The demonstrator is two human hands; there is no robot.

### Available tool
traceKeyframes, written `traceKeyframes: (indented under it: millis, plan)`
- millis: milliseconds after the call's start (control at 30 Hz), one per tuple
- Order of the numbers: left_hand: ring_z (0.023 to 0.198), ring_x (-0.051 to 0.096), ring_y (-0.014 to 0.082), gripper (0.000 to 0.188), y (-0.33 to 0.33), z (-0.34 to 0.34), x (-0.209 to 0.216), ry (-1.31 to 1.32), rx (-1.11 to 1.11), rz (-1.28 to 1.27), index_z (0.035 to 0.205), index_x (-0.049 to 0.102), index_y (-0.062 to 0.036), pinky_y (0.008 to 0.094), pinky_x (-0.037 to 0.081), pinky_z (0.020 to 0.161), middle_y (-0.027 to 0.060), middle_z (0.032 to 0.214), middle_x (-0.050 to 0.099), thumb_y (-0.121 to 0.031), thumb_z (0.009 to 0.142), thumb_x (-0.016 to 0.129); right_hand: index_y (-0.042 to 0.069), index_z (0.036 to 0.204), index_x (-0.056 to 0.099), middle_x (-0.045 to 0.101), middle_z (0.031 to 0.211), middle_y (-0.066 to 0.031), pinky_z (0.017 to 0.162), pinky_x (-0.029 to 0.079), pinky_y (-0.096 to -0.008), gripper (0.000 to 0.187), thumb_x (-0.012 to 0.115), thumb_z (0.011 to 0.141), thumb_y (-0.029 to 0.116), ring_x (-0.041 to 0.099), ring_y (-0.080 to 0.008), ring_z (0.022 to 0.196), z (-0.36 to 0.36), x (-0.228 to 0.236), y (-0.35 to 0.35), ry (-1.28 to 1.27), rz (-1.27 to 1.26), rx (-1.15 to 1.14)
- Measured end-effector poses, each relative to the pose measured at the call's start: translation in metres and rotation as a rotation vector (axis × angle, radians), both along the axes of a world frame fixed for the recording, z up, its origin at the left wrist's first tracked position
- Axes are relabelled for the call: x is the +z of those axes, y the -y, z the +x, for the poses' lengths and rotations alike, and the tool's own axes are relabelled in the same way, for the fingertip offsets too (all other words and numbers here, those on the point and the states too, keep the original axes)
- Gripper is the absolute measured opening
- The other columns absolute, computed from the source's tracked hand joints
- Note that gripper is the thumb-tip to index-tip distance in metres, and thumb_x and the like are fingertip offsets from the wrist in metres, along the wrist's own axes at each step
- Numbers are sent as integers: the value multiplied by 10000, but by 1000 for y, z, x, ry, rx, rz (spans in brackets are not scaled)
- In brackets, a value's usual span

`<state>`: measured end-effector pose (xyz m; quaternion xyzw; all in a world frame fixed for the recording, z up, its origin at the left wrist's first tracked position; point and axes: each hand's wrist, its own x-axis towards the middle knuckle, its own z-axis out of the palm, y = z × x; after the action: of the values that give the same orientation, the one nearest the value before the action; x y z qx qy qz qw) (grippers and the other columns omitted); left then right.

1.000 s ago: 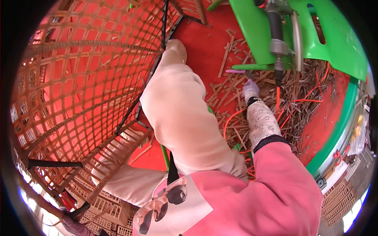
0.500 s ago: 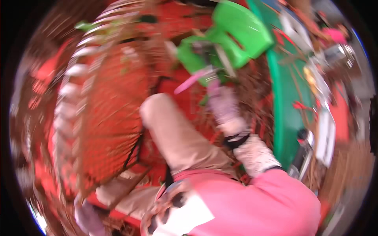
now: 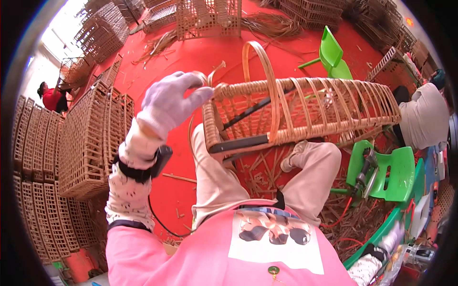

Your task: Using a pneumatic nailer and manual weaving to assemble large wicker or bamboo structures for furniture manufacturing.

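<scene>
A long woven rattan basket frame (image 3: 298,133) with black metal bars lies tilted across my knees. A tall loop of rattan strip (image 3: 271,71) arches over its near side, and more strip wraps its long edge. My left hand (image 3: 169,102), in a pale lavender glove, is at the basket's left corner, its fingers and thumb curled round a thin rattan strip (image 3: 192,126). Far to the lower right, my gloved right hand (image 3: 392,237) is over the cluttered green tabletop edge (image 3: 377,240). Motion blur hides its fingers.
A dark power tool (image 3: 364,172) with a red line rests on a green plastic chair (image 3: 400,174) at right. Woven panels (image 3: 83,143) stand stacked at left. Rattan scraps litter the red floor (image 3: 169,162). People (image 3: 422,117) work at right and far left.
The view has swung, and the basket now lies ahead of me rather than at left. My right hand has left the green chair for the tabletop. My left hand has reached the basket's corner.
</scene>
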<state>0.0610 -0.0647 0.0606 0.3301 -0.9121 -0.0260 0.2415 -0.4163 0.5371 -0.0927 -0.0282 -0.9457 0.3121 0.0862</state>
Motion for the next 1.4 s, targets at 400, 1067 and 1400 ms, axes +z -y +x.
traceKeyframes:
  millis: [400, 1067, 1400]
  plan:
    - [467, 504, 57, 234, 2, -44, -9, -55, 16, 1122, 864, 598, -35, 191, 393, 398, 1, 617, 575, -266, 837, 625, -38, 1067, 564, 624, 890, -85, 626, 466, -231, 350, 514, 909, 270, 565, -105, 676, 242, 80, 381, 814, -535, 1553]
    - [608, 601, 116, 211, -2, -59, -34, -858, -439, 1505, 1020, 587, 11, 230, 514, 562, 63, 818, 638, -139, 872, 575, 37, 857, 582, 607, 796, -38, 668, 469, -272, 225, 727, 697, -27, 580, -137, 737, 282, 78, 377, 1163, -326, 1772]
    - [797, 624, 158, 190, 8, -29, -34, -223, -540, 522, 1037, 596, 7, 291, 520, 729, 58, 903, 641, -93, 880, 557, 71, 811, 565, 591, 895, -110, 655, 488, -308, 251, 717, 671, -72, 611, -232, 779, 293, 59, 394, -14, -743, 1931]
